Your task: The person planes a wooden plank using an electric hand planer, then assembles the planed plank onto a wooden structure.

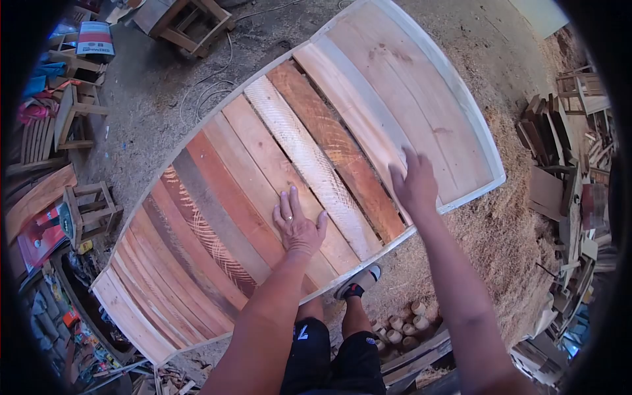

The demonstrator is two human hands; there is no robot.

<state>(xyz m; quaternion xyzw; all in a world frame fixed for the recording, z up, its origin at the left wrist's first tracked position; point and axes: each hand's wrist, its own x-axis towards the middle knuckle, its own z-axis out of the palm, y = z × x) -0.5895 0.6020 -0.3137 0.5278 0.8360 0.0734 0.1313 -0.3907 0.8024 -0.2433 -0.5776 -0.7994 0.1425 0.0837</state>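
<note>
- Panel (217,217): a large board assembly of parallel planks in red-brown, grey and pale tones, bounded by a pale frame (478,131). It lies flat and runs diagonally across the view, from lower left to upper right, directly in front of the person.
- Left hand (297,227): open, palm down, fingers extended and close together. It rests flat on a reddish plank near the panel's near edge and grasps nothing. A ring shows on one finger.
- Right hand (415,184): open, fingers straight and slightly spread, laid on the planks at the boundary between the red-brown boards and the paler boards – close to the near frame edge. It grasps nothing.
- The two hands are apart, with several planks between them.
- Shoe (361,281): one foot stands on the ground just beside the near frame edge, between the two forearms.
- Sawdust (507,250): a heap covers the ground to the right of the panel.
- Stool (92,210): a small wooden stool stands left of the panel – more timber pieces lie around it.
- Cable (210,85): a thin loop lies on the floor beyond the far edge.
</note>
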